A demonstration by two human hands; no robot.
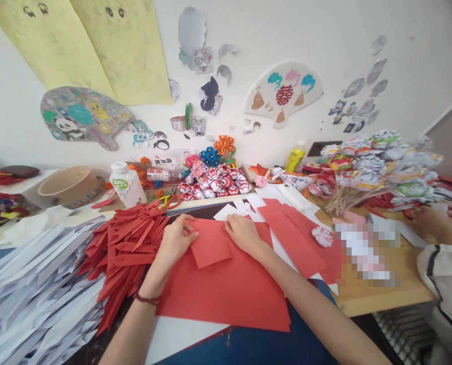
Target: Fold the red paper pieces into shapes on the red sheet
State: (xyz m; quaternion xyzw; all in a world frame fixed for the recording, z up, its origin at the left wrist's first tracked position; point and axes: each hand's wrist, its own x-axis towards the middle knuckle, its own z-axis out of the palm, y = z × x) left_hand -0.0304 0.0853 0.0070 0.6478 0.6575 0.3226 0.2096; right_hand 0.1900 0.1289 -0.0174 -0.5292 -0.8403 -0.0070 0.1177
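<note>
A small red paper square [211,249] lies on top of a large red paper sheet [226,299] in front of me. My left hand [177,239] is closed at the square's upper left edge, thumb and fingers on the paper. At its upper right corner, my right hand [243,232] has its fingertips bent down and pressed together on the paper. Left of my left hand is a heap of folded red paper strips [130,243]. More red sheets [296,238] lie to the right of my right hand, with a red-and-white paper flower [322,236] on them.
Folded white strips [46,294] cover the left side. Behind my hands are scissors [169,201], a white bottle [127,183] and a pile of red-and-white paper flowers [216,181]. At right, a co-worker's hand [437,223] is near bundled paper flowers [374,162].
</note>
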